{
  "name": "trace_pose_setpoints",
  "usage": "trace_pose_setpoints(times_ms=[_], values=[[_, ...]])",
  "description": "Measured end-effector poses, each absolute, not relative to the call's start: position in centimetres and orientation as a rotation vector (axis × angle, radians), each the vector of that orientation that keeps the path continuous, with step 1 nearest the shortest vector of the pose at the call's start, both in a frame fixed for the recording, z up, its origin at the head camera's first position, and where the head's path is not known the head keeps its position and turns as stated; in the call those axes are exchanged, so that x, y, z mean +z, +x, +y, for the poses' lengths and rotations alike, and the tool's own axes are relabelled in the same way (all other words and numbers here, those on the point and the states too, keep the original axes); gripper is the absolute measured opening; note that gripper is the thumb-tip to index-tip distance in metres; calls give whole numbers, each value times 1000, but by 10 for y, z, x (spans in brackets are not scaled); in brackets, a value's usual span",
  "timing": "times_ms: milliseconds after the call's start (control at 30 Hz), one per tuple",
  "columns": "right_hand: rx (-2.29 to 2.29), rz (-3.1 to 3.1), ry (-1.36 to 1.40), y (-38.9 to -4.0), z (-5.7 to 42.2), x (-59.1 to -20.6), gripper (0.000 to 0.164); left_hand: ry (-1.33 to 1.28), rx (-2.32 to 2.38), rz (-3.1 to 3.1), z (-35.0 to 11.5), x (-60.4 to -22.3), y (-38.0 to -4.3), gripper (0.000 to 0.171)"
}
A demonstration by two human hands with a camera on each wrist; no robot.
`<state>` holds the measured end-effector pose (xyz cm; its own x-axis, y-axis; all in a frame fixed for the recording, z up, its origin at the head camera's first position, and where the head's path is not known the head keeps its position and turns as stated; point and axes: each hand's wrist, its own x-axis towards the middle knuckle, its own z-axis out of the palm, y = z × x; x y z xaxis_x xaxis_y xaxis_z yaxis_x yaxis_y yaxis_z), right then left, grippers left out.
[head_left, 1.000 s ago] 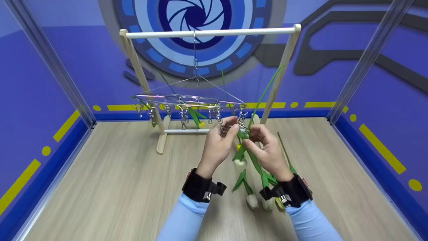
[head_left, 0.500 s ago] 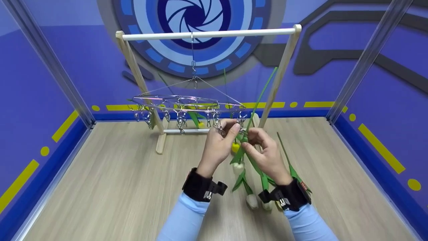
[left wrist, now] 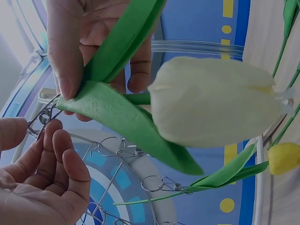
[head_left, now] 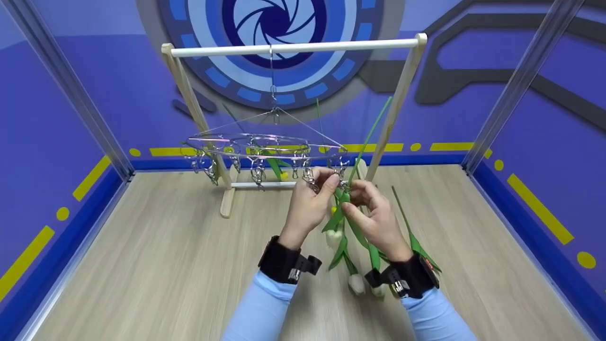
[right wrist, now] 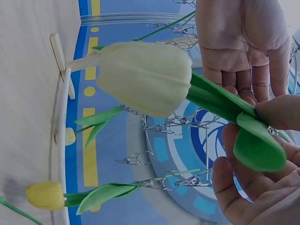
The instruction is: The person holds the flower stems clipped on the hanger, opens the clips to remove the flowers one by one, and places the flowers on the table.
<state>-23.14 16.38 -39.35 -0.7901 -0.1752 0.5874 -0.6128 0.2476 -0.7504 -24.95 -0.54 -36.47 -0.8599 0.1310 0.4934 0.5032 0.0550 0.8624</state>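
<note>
No readable text, brand or number. Red tag (head_left: 429, 264) on right wrist's black band (head_left: 418, 278): too small to read. Only sign-like mark: aperture emblem (head_left: 274, 20) on back wall (head_left: 113, 85).

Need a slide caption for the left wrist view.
Left hand pinching a metal clip, right hand holding a white tulip, with a yellow tulip hanging beyond.

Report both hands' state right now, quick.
Left hand: closed, pinching a silver metal-wire spring clip.
Right hand: closed, holding a white, cup-shaped, green-leaved tulip.
</note>
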Motion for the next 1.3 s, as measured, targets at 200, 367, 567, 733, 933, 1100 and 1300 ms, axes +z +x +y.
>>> trace_pose_setpoints(times_ms=[200,367,567,733,933,1100,1300], values=[[1720,-2183,662,-232,166,-394,26,-652,-1889,-2034,-6,-365,-250,19],[1762,-2188,620,-234,166,-395,16,-660,-1878,-2034,-6,-365,-251,19],[1732,-2146,633,-236,164,-397,13,-651,-1874,-2027,-5,-365,-252,16],[1649,-2130,651,-237,163,-399,9,-640,-1881,-2029,-3,-364,-253,14],[1584,-2151,643,-236,163,-400,6,-614,-1897,-2045,-2,-362,-254,14],[1564,-2152,647,-236,164,-400,6,-601,-1873,-2053,-2,-361,-255,12],[1585,-2144,639,-237,165,-401,7,-599,-1861,-2053,-2,-362,-257,12]])
